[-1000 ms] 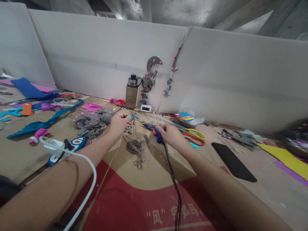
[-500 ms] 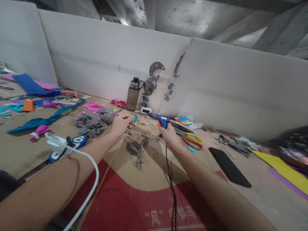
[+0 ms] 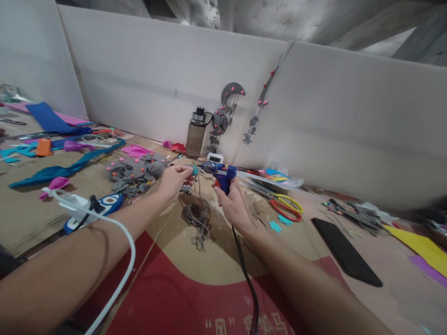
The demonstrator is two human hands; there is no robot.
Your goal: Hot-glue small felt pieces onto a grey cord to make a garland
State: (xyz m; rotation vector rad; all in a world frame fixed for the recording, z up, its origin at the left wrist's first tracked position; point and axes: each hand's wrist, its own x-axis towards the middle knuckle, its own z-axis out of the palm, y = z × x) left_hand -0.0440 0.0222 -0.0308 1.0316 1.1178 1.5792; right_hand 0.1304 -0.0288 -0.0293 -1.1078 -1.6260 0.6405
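My left hand (image 3: 176, 180) pinches a small teal felt piece (image 3: 194, 171) between thumb and fingertips. Grey cord (image 3: 196, 215) lies in a loose coil below it, with a strand rising toward the piece. Wrapped round the handle of a blue hot glue gun (image 3: 223, 174) is my right hand (image 3: 232, 202). The nozzle points left, close to the teal piece; whether they touch I cannot tell. A clear glue stick (image 3: 265, 179) sticks out of the gun's back, and its black cable (image 3: 246, 274) runs down toward me.
Grey felt pieces with pink dots (image 3: 129, 172) lie left of my hand. A bottle (image 3: 196, 135) stands by the white board (image 3: 139, 74), where grey hanging ornaments (image 3: 220, 118) show. To the right are scissors (image 3: 288, 207), teal cutouts (image 3: 275, 226) and a black phone (image 3: 345, 251). A power strip (image 3: 108, 204) lies left.
The glue gun in my right hand has moved left, bringing its nozzle up to the teal piece. My left hand stays nearly in place, and the view has shifted slightly.
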